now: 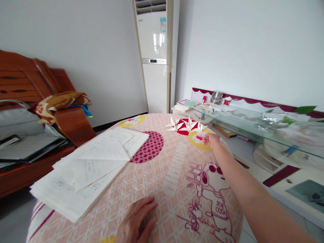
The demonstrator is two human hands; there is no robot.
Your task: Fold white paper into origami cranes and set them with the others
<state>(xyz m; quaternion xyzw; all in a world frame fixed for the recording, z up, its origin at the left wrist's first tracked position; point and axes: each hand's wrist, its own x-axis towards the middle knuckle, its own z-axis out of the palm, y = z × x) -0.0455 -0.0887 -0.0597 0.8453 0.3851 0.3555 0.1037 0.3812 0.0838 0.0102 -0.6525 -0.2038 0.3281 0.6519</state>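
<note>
On the pink patterned tablecloth point(152, 182), my left hand point(138, 219) rests palm down near the front edge. Its fingers are loosely stretched, the thumb is apart, and nothing is in it. My right hand point(211, 139) reaches to the far right of the table, fingers pointing left and a little apart. Just beyond its fingertips stand several white folded paper cranes point(189, 125), grouped over a red circle; I see nothing held in this hand. A fanned stack of white paper sheets point(98, 168) lies on the left, topped by a sheet with a folded-over corner point(103, 152).
A glass-topped stand point(253, 131) along the right wall bears papers, a paper cup point(227, 100) and a plastic bag point(303, 135). To the left is a wooden bench point(73, 128) with a blanket point(60, 104). A tall air conditioner point(155, 81) stands behind the table.
</note>
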